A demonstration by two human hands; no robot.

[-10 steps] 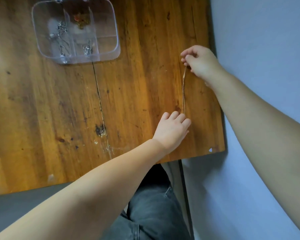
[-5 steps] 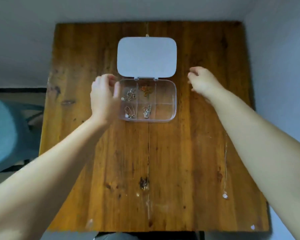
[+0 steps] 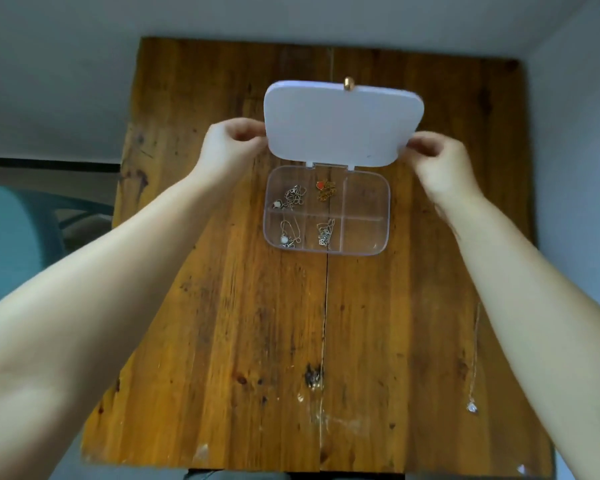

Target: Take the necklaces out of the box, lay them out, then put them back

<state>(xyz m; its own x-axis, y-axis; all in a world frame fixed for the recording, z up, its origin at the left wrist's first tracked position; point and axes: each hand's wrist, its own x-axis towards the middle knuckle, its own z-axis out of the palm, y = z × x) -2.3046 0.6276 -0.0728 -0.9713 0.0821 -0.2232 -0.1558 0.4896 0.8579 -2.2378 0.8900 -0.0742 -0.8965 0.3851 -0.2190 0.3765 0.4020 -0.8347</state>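
A clear plastic box (image 3: 383, 216) with several compartments sits mid-table, its white lid (image 3: 342, 124) tilted up on the far hinge. My left hand (image 3: 227, 147) pinches the lid's left edge and my right hand (image 3: 440, 159) pinches its right edge. Inside lie a silver necklace (image 3: 293, 197), a gold chain with a red heart (image 3: 325, 190), a pearl-pendant necklace (image 3: 286, 233) and another silver chain (image 3: 326, 233). The two right compartments hold nothing. One thin necklace (image 3: 474, 358) lies stretched out near the table's right edge, partly behind my right forearm.
The wooden table (image 3: 243, 341) stands against grey walls at the back and right. A teal chair (image 3: 11, 237) is off the left side. A small brass knob (image 3: 349, 83) shows behind the lid.
Both hands left the stretched necklace on the table's right side and went up to the box. They now grip the lid's two edges, and it is tilted up from lying flat.
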